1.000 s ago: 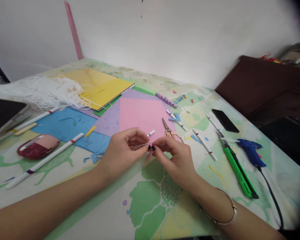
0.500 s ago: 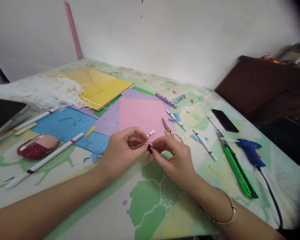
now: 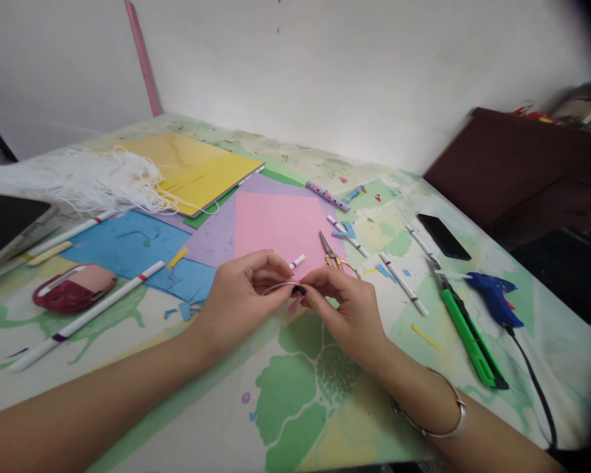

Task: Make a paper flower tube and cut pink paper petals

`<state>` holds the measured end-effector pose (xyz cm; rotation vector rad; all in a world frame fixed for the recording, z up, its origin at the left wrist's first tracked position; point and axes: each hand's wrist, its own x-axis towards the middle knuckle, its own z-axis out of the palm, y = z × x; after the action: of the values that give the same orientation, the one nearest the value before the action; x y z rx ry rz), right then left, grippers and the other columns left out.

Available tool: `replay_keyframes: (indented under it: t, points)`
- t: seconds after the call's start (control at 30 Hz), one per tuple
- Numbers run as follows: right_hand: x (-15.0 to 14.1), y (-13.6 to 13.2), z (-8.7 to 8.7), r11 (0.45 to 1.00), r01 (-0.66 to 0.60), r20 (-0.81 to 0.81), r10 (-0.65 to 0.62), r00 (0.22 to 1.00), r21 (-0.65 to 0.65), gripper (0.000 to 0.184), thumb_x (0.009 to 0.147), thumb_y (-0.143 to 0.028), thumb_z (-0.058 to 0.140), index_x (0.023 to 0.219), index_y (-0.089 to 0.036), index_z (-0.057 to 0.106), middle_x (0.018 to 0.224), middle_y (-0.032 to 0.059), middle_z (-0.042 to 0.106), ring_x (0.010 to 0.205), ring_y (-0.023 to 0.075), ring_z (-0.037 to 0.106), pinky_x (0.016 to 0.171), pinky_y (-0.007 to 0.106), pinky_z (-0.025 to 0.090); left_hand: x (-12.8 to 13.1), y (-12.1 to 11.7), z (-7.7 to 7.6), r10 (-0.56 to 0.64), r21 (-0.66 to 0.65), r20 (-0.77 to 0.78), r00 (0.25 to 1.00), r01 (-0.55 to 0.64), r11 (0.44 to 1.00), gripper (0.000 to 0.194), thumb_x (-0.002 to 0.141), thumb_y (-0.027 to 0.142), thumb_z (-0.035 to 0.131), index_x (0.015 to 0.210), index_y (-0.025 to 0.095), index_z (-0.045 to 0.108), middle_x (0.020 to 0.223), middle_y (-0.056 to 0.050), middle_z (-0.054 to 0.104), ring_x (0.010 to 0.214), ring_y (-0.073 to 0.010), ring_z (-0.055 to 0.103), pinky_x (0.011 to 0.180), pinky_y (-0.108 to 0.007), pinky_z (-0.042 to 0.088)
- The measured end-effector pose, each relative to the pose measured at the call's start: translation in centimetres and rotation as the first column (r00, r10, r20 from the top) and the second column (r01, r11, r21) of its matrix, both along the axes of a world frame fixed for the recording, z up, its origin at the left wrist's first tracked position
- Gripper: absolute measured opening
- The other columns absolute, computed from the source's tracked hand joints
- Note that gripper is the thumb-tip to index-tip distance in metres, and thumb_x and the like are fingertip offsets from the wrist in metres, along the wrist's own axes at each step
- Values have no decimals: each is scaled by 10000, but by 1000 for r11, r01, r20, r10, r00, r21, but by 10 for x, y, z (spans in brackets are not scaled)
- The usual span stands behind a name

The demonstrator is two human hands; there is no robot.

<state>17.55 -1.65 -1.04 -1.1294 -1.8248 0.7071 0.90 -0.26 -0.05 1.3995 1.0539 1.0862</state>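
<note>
My left hand (image 3: 241,295) and my right hand (image 3: 347,315) meet over the table, fingertips almost touching. Between thumb and forefinger the left pinches a thin white cord (image 3: 278,285), which curves toward the right fingertips. A small pink piece (image 3: 294,305) shows at the meeting point, pinched by the right hand. Something dark shows there too, too small to make out. Just beyond the fingers are a short white stick (image 3: 297,262) with a purple band and gold-handled scissors (image 3: 331,248), on or by a pink sheet (image 3: 280,226).
At right lie a green box cutter (image 3: 473,338), a blue glue gun (image 3: 492,299) and a black phone (image 3: 443,236). Banded white sticks (image 3: 404,284) and paper scraps are scattered about. To the left are a maroon-and-pink case (image 3: 75,289), blue sheets (image 3: 132,249), tangled white string (image 3: 79,180) and a yellow sheet (image 3: 211,180).
The fingertips have shifted slightly around the small piece, and more of its pink part shows below them. Both arms stay nearly in place.
</note>
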Motion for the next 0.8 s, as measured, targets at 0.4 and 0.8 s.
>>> replay_keyframes:
  t: [0.4, 0.8]
  points:
    - [-1, 0, 1, 1000, -27, -61, 27, 998, -12, 36, 848, -180, 569, 858, -189, 602, 729, -1, 659, 659, 113, 661, 616, 239, 568, -1, 0, -3, 9, 84, -49, 999, -5, 996, 76, 719, 182, 664, 767, 175, 605, 755, 4, 689, 724, -135, 675, 685, -215, 541]
    - [-1, 1, 0, 1000, -24, -50, 24, 998, 9, 72, 839, -160, 578, 894, -190, 614, 772, 3, 682, 682, 113, 671, 645, 240, 569, -1, 1, -6, -4, 132, -81, 997, 15, 991, 62, 735, 152, 629, 789, 182, 622, 771, 4, 697, 731, -129, 675, 691, -207, 542]
